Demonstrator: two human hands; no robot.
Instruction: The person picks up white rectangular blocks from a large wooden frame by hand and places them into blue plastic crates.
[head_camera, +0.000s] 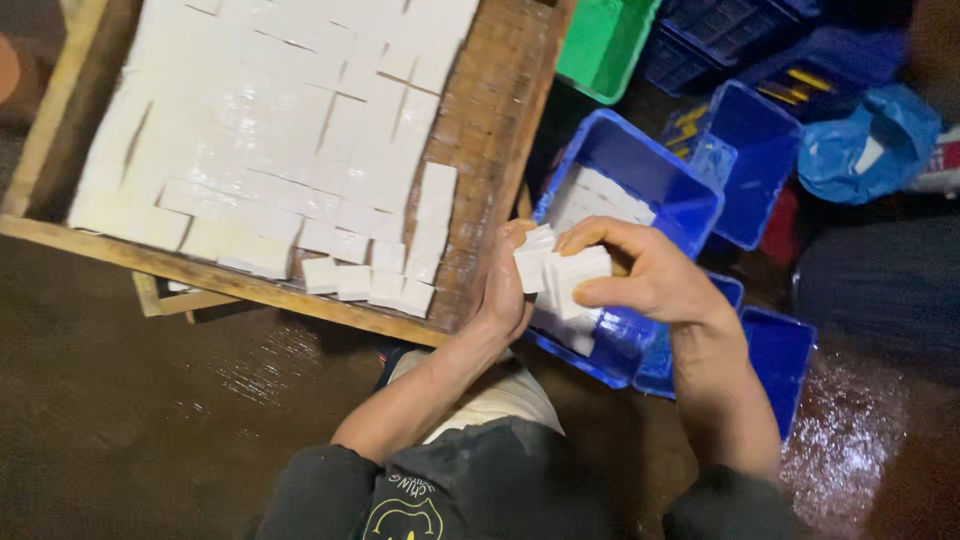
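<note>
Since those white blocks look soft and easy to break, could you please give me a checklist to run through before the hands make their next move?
1. Left hand supports the stack of white blocks from the side: ok.
2. Right hand grips the stack from above, fingers curled over it: ok.
3. Held blocks intact: cannot tell, edges are blurred.
4. Blue crate sits directly below the hands, open: ok.
5. Room left in the crate: ok, a few white blocks lie inside, much of the wall bare.
6. Wooden tray of cut blocks stays within reach beside the left hand: ok.
</note>
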